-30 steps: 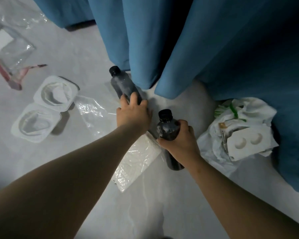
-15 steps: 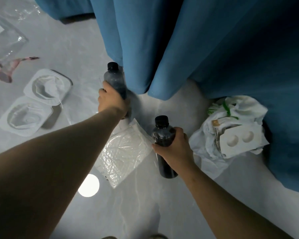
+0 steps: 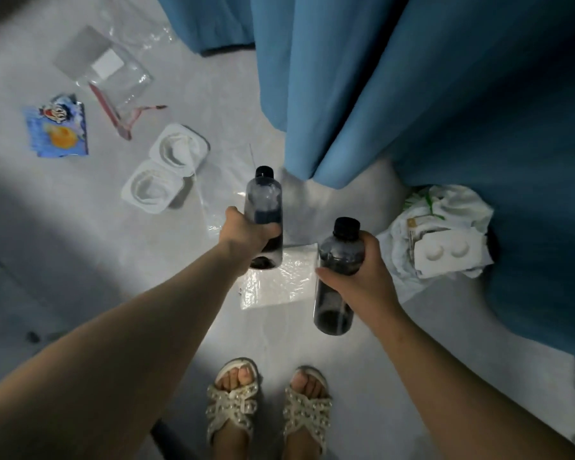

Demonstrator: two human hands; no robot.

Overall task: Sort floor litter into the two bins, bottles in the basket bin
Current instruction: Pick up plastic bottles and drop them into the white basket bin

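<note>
I hold two dark plastic bottles with black caps, both lifted off the floor. My left hand (image 3: 246,232) grips the lower half of the left bottle (image 3: 263,197). My right hand (image 3: 362,277) is wrapped round the middle of the right bottle (image 3: 341,254). Litter lies on the pale floor: a white double-cup tray (image 3: 166,169), a clear plastic bag (image 3: 276,283) under the bottles, a blue snack wrapper (image 3: 58,127), a clear zip pouch (image 3: 113,78) and a white bag of rubbish (image 3: 442,234). No bin is in view.
A blue curtain (image 3: 412,94) hangs across the top and right, down to the floor. My two sandalled feet (image 3: 269,403) stand at the bottom centre. A thin clear film (image 3: 226,180) lies by the tray.
Both bottles have come up off the floor and nearer to me as I straightened up. My feet and more litter at the left have come into view.
</note>
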